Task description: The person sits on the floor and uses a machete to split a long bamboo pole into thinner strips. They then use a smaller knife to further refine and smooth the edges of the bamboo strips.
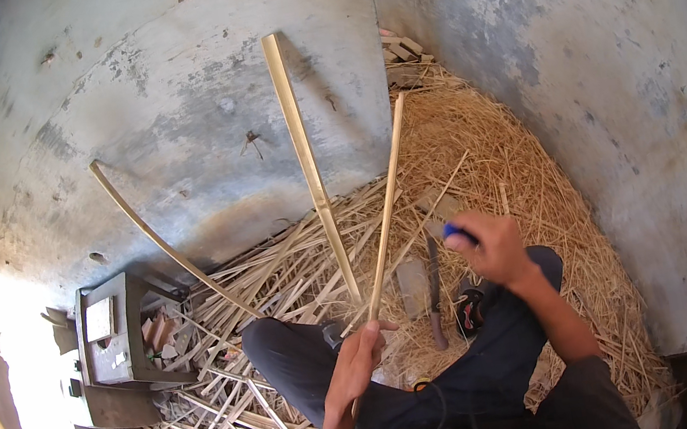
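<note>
My left hand (358, 361) is closed round the lower ends of several long bamboo strips over my lap. One strip (308, 166) stands nearly upright, a second (386, 204) leans right, and a third (153, 234) bows out to the left against the wall. My right hand (493, 247) is raised to the right of the strips, closed on a small blue-handled tool (456, 233); its working end is hidden by my fingers. The two hands are apart. My legs in dark trousers (295, 364) stretch out beneath them.
A long knife (435, 290) lies on the floor beside a flat block (412, 286) and a sandal (469, 307). Fine shavings (485, 149) pile up in the corner. Cut bamboo strips (239, 408) lie at the left, by a grey stool (113, 338). Concrete walls (164, 81) close in.
</note>
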Motion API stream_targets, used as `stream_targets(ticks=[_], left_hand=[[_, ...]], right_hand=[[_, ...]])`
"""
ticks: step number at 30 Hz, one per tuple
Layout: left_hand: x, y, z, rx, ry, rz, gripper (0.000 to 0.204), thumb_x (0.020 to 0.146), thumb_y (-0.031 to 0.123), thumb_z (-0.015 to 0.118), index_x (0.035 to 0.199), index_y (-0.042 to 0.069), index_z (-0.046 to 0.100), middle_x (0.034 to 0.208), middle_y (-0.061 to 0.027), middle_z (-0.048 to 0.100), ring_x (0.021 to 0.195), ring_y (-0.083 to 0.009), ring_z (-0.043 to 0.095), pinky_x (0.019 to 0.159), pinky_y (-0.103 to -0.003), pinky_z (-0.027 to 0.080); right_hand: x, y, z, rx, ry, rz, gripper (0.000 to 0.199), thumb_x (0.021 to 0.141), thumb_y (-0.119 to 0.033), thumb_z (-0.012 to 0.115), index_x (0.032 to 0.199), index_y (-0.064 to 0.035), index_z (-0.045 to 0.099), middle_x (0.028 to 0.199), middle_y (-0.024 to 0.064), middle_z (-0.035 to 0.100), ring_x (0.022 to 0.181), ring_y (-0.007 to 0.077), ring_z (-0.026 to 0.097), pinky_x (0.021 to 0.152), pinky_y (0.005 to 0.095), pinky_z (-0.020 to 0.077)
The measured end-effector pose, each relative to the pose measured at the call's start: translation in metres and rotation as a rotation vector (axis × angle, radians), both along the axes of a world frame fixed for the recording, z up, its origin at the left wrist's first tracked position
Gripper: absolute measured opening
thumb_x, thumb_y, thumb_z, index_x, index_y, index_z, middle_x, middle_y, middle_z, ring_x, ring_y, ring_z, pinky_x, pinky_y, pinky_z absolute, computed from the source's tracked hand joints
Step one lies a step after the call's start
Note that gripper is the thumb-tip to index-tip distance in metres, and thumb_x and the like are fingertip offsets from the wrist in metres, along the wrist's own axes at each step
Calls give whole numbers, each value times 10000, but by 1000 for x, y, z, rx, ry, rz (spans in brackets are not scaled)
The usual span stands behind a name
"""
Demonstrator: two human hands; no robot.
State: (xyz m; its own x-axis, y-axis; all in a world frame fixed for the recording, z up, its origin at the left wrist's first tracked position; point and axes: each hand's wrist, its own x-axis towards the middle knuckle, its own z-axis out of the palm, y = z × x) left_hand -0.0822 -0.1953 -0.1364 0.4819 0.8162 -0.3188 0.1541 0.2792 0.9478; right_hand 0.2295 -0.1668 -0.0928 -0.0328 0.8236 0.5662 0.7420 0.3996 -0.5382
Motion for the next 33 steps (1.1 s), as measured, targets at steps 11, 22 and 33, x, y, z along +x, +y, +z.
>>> stream_targets(ticks=[11, 22, 33], left_hand=[[26, 5, 22, -28, -50, -55, 625, 1162, 471, 323, 1310, -52, 632, 743, 32, 388, 658, -114, 376, 611, -300, 334], [37, -7, 36, 542, 464, 88, 378, 1134, 355, 441, 1110, -12, 530, 905, -300, 648, 908, -545, 608, 786, -605, 444], [41, -10, 27, 685, 541, 114, 360, 1118, 330, 497, 1107, -30, 496, 834, -310, 644, 793, -535, 622, 675, -601, 470]], right_hand=[[-57, -27, -21, 39, -84, 121, 308, 938, -361, 776, 1058, -81, 737, 809, 65, 685, 643, 248, 699, 549, 358, 540], [-68, -29, -14, 62, -100, 130, 306, 935, -377, 777, 1055, -98, 741, 771, 46, 654, 617, 227, 683, 532, 361, 538], [-71, -31, -9, 52, -87, 90, 285, 938, -366, 775, 1042, -103, 741, 788, 49, 678, 623, 235, 693, 533, 362, 543]])
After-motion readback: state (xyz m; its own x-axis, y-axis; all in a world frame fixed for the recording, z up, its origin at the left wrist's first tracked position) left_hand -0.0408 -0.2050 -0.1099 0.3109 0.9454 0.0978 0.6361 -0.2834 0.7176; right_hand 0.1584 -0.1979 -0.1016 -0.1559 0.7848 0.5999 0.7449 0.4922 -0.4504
